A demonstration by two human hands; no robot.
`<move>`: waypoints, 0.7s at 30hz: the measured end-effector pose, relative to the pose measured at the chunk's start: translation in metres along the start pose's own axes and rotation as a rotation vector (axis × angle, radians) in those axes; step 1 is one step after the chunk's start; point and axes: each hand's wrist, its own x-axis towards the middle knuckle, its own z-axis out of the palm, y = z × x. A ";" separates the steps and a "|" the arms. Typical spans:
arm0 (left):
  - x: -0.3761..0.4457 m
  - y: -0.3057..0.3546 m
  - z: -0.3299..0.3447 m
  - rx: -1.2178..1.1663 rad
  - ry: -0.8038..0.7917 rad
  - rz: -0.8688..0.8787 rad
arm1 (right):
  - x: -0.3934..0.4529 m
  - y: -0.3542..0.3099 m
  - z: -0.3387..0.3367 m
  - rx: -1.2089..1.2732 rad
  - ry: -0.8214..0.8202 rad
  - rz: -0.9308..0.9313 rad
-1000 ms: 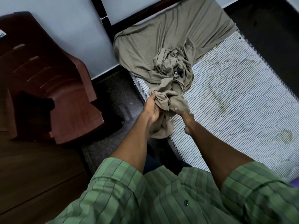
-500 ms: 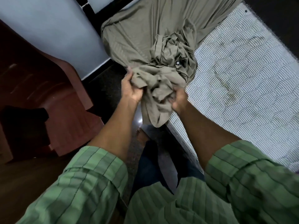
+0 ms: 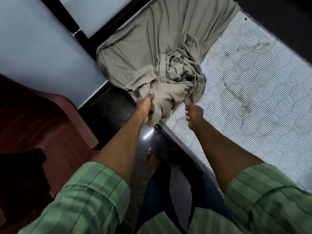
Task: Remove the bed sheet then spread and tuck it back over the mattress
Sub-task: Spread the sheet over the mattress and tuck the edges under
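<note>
Olive-grey bed sheet (image 3: pixel 152 53) bunched in a crumpled heap at the mattress's near-left edge, its far part still smooth over the far-left corner, white striped quilted mattress (image 3: pixel 253 92) bare and stained to the right

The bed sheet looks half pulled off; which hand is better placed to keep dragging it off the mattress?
Probably the left hand: it is closed on the bunched bed sheet at the mattress edge. The right hand seems to pinch only a small fold.

Single head view, looking steeply down and forward over own arms, close above mattress (image 3: pixel 253 92) edge.
</note>
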 end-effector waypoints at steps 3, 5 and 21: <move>0.020 0.012 0.013 -0.213 -0.112 -0.056 | 0.037 0.031 -0.009 -0.022 -0.029 0.209; 0.033 0.020 0.026 -0.306 -0.225 -0.124 | 0.050 0.029 0.004 0.013 -0.181 0.237; 0.090 0.041 0.012 -0.828 -0.054 -0.056 | 0.119 -0.141 0.140 0.300 -0.420 -0.288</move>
